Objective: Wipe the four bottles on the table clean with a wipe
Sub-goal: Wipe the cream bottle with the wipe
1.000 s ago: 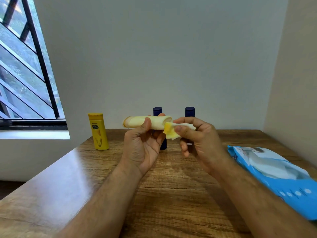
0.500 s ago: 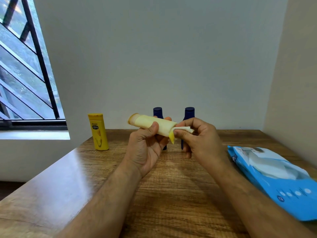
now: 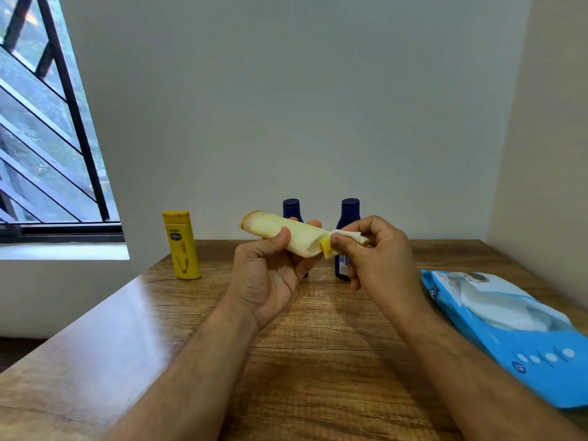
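My left hand (image 3: 270,275) grips a yellow bottle (image 3: 326,248) held sideways above the table, cap to the left, its body wrapped in a white wipe (image 3: 286,232). My right hand (image 3: 378,259) pinches the wipe's loose end at the bottle's bottom. A second yellow bottle (image 3: 182,245) stands upright at the back left. Two dark blue bottles stand at the back centre: the left one (image 3: 291,209) mostly hidden behind the held bottle, the right one (image 3: 348,218) partly behind my right hand.
A blue pack of wipes (image 3: 515,332) lies at the table's right side. The wooden table (image 3: 318,361) ends at a wall behind the bottles. A barred window (image 3: 47,138) is at the left.
The held bottle has tilted, cap end rising and bottom end dropping. My right hand has slid the wipe toward the bottle's bottom end.
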`<state>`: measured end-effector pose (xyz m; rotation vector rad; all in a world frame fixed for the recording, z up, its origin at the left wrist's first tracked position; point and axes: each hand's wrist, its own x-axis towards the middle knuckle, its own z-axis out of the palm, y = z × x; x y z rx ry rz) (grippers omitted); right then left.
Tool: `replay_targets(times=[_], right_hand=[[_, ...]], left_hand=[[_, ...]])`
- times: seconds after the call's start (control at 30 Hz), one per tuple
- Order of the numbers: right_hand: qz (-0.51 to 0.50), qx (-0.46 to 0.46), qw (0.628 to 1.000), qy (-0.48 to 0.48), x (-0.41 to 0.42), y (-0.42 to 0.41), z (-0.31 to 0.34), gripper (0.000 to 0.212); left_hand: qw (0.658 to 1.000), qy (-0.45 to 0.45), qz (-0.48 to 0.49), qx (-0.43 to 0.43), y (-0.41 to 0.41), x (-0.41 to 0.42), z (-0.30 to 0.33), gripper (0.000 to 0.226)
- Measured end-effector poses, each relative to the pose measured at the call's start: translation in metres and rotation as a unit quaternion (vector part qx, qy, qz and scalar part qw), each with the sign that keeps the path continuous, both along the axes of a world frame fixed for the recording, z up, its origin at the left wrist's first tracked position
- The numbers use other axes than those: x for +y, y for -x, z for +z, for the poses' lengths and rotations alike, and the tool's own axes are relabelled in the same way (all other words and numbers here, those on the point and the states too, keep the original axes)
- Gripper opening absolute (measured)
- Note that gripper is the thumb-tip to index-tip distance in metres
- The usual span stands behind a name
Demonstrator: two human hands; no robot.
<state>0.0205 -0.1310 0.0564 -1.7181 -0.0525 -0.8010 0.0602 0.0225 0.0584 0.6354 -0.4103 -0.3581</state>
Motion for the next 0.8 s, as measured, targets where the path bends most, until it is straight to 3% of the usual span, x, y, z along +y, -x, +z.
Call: replay_targets(times=[0.23, 0.47, 0.57, 0.67, 0.8], right_hand=[[0.069, 0.001, 0.996, 0.052, 0.006, 0.006, 0.001, 0.014], [-0.019, 0.001, 0.999, 0.026, 0.000, -0.001, -0.001, 0.011], [-0.028, -0.006, 0.999, 0.014, -0.001, -0.002, 0.000, 0.009], [0.001, -0.016, 1.000, 0.005, 0.000, 0.001, 0.003, 0.008], [0.047, -0.027, 0.999, 0.005, 0.003, 0.006, 0.005, 0.007]], left_hand=[[1.000, -0.005, 0.014, 0.014, -0.002, -0.001, -0.001, 0.064], [0.999, 0.011, -0.031, 0.001, -0.005, 0.003, -0.003, 0.067], [1.000, 0.008, -0.003, -0.003, -0.004, -0.001, -0.005, 0.055], [0.989, -0.085, 0.107, -0.058, -0.006, -0.006, -0.009, 0.052], [0.900, -0.311, 0.266, -0.150, -0.007, -0.007, -0.012, 0.048]])
